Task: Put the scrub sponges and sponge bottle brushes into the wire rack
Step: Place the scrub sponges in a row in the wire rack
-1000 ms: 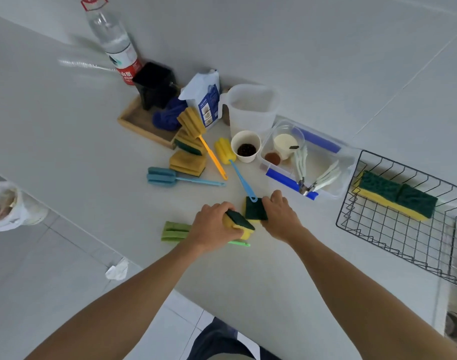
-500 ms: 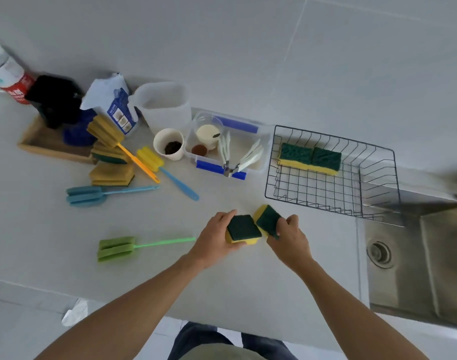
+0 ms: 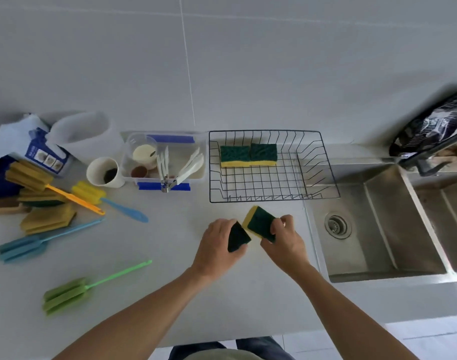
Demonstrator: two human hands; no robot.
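My left hand (image 3: 217, 246) grips a green-and-yellow scrub sponge (image 3: 238, 237). My right hand (image 3: 284, 241) grips another scrub sponge (image 3: 258, 222), tilted, just in front of the black wire rack (image 3: 326, 165). Two scrub sponges (image 3: 248, 155) lie side by side at the back of the rack. On the counter to the left lie a green bottle brush (image 3: 66, 294), a teal bottle brush (image 3: 24, 246), a yellow brush with a blue handle (image 3: 92, 192), an orange-handled brush (image 3: 32, 176) and a pile of scrub sponges (image 3: 48, 216).
A clear plastic box (image 3: 201, 162) with cups and white utensils stands left of the rack. A paper cup (image 3: 102, 172), a blue-and-white bag (image 3: 32, 146) and a clear jug (image 3: 79, 131) stand behind the brushes. A steel sink (image 3: 378, 229) lies to the right.
Both hands have lifted the two sponges off the counter and carried them right, toward the front of the wire rack. The view has swung right, showing the sink.
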